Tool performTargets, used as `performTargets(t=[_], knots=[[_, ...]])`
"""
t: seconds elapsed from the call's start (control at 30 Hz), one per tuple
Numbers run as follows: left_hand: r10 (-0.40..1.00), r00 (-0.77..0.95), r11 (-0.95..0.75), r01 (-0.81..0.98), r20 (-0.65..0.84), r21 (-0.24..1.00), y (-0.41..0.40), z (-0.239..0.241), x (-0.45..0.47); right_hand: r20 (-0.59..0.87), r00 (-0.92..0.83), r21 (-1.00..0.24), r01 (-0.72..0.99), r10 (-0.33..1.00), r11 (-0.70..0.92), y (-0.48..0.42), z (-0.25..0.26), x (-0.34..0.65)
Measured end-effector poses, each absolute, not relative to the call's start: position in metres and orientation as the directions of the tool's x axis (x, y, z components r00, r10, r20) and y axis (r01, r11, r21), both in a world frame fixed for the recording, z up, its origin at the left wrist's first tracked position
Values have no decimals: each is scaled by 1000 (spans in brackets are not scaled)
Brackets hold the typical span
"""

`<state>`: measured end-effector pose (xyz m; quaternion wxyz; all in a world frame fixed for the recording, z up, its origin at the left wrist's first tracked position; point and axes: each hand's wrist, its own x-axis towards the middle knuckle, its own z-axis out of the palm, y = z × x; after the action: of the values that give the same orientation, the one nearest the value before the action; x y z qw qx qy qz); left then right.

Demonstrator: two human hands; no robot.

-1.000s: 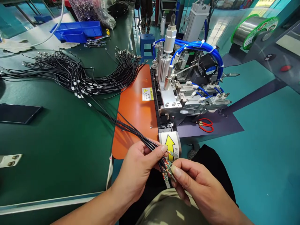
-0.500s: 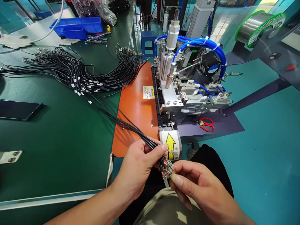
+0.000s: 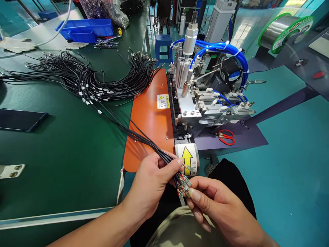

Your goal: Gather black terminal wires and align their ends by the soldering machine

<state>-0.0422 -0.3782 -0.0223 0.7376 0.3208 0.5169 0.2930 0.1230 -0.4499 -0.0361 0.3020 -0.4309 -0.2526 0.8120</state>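
Several black cables (image 3: 144, 138) run from the bench over an orange plate (image 3: 151, 116) into my left hand (image 3: 156, 178), which is closed around them near their ends. Past my left thumb, metal connectors (image 3: 184, 185) with small circuit boards and orange wires fan out. My right hand (image 3: 216, 202) pinches one of these connectors between thumb and forefinger. One connector (image 3: 189, 167) sticks out apart from the others, above the bunch. The rest of the cables lie in a large heap (image 3: 95, 82) on the green bench, with white tags around their middle.
A machine (image 3: 200, 82) with blue air tubes stands beyond the orange plate. Below it is a roller (image 3: 180, 151) with a yellow arrow. Red-handled cutters (image 3: 226, 137), a solder spool (image 3: 280, 31), a phone (image 3: 20, 119) and a blue bin (image 3: 87, 29) are around.
My right thumb and fingers have shifted very slightly at the connector ends. My left hand and the cables hold the same place.
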Motion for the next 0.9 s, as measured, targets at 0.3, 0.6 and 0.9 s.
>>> performTargets(t=[0.3, 0.6, 0.9], knots=[[761, 309, 617, -71, -570, 784, -378, -24, -43, -492, -445, -764, -191, 748, -616, -451, -35, 132], [756, 322, 626, -104, -569, 773, -380, -18, -43, -413, -214, -886, -132, 885, -445, -446, -46, 96], [734, 530, 153, 480, -425, 864, -343, 14, -89, -344, -169, -938, 10, 924, -347, -418, -30, 106]])
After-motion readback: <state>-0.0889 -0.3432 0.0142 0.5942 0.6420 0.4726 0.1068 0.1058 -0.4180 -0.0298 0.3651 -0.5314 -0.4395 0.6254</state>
